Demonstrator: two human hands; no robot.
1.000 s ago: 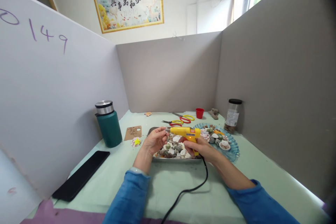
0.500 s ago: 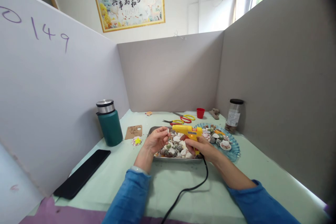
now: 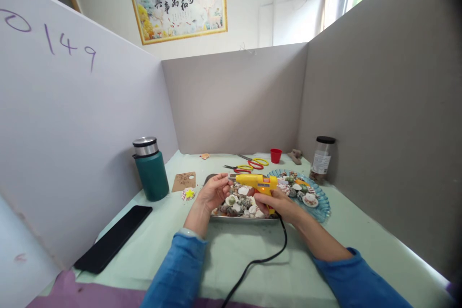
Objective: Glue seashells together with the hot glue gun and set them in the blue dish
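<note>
My right hand (image 3: 276, 202) is wrapped round the handle of a yellow hot glue gun (image 3: 256, 181), whose nozzle points left. A black cord runs from its grip toward the front edge. My left hand (image 3: 215, 192) pinches a small whitish piece at the fingertips, right by the nozzle; it may be a shell, but it is too small to make out. Below both hands lies a metal tray (image 3: 245, 219) of mixed seashells (image 3: 238, 204). To the right, a blue glass plate (image 3: 321, 207) holds more shells and partly sits behind my right hand.
A green bottle (image 3: 151, 175) and black phone (image 3: 113, 238) are at the left, near a brown card (image 3: 184, 181) and a shell piece with a yellow star (image 3: 188, 194). Scissors (image 3: 243, 168), a red cup (image 3: 275, 155) and a lidded jar (image 3: 320, 161) stand farther back. Partitions enclose three sides.
The glue gun has shifted slightly left, so its nozzle now meets the fingertips of my left hand. The left hand has barely moved.
</note>
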